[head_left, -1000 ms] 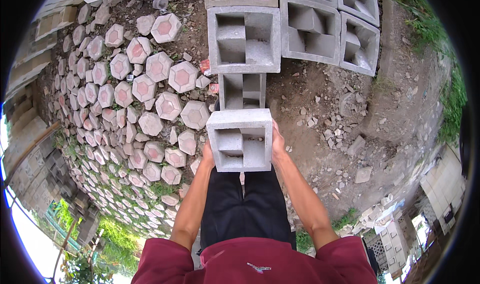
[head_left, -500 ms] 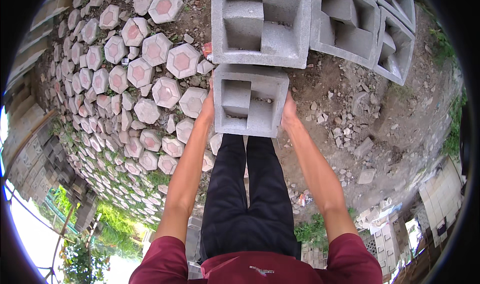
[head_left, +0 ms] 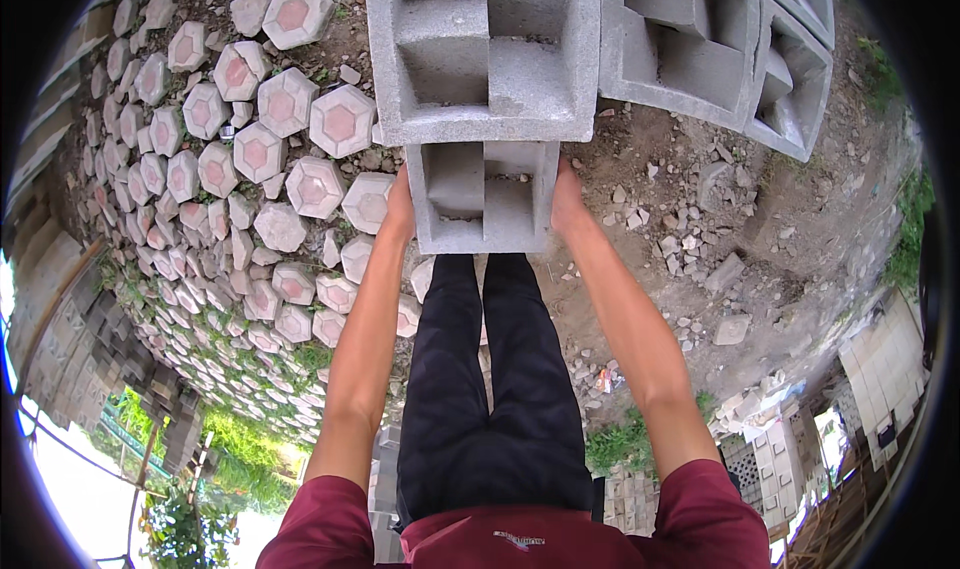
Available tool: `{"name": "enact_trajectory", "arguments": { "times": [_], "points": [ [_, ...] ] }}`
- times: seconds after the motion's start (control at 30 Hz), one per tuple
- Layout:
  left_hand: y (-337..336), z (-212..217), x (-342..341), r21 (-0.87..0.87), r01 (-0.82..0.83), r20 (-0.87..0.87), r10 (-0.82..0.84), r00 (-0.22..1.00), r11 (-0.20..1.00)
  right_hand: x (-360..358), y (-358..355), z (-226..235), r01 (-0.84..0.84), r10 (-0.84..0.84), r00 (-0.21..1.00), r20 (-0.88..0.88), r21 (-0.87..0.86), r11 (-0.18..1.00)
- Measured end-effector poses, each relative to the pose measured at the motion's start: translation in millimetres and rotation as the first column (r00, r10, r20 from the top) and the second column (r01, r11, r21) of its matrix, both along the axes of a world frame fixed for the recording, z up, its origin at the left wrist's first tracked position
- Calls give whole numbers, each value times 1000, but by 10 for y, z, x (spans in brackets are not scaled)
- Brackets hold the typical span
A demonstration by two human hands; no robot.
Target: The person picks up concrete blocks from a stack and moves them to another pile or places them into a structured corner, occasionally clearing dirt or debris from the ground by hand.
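Observation:
I hold a grey concrete ventilation block (head_left: pixel 484 245) with a hollow, stepped inside between my two hands, in front of my legs. My left hand (head_left: pixel 400 207) presses on its left side, fingers partly hidden behind the block. On its right side my right hand (head_left: pixel 567 199) grips in the same way, with most fingers out of sight. Just beyond, a larger-looking block (head_left: pixel 484 130) of the same kind covers the far edge of the held one. Whether the two touch, I cannot tell.
More grey blocks (head_left: pixel 690 106) stand in a row at the far right. Hexagonal pavers (head_left: pixel 315 187) with reddish centres cover the ground on the left. Broken stone (head_left: pixel 725 272) lies scattered over the dirt on the right. Stacked light blocks (head_left: pixel 780 469) stand at the lower right.
The held block has moved slightly left, and its far part is now hidden by the block beyond. The surrounding blocks and pavers have shifted left in view.

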State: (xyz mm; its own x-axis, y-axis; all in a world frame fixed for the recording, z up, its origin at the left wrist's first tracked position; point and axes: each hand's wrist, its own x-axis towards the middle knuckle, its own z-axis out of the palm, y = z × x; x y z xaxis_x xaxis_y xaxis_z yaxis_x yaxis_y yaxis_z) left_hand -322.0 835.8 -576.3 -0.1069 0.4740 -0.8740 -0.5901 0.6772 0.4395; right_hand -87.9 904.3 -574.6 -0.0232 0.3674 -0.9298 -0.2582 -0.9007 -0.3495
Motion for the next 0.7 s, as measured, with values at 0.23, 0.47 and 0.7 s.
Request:
{"name": "enact_trajectory", "arguments": {
  "times": [0.23, 0.47, 0.7],
  "points": [
    [-56, -2, -52, 52, 5, 87, -10, 996, 999, -48, -54, -42, 13, -13, 1000, -14, 26, 1000],
    [-12, -82, -25, 80, -7, 118, -3, 993, 997, 15, -44, -176, -3, 7, 998, -63, 59, 998],
    [64, -45, -32, 39, 12, 111, -16, 994, 999, -9, 10, 30, -85, 85, 996, 7, 81, 993]
  ]
}}
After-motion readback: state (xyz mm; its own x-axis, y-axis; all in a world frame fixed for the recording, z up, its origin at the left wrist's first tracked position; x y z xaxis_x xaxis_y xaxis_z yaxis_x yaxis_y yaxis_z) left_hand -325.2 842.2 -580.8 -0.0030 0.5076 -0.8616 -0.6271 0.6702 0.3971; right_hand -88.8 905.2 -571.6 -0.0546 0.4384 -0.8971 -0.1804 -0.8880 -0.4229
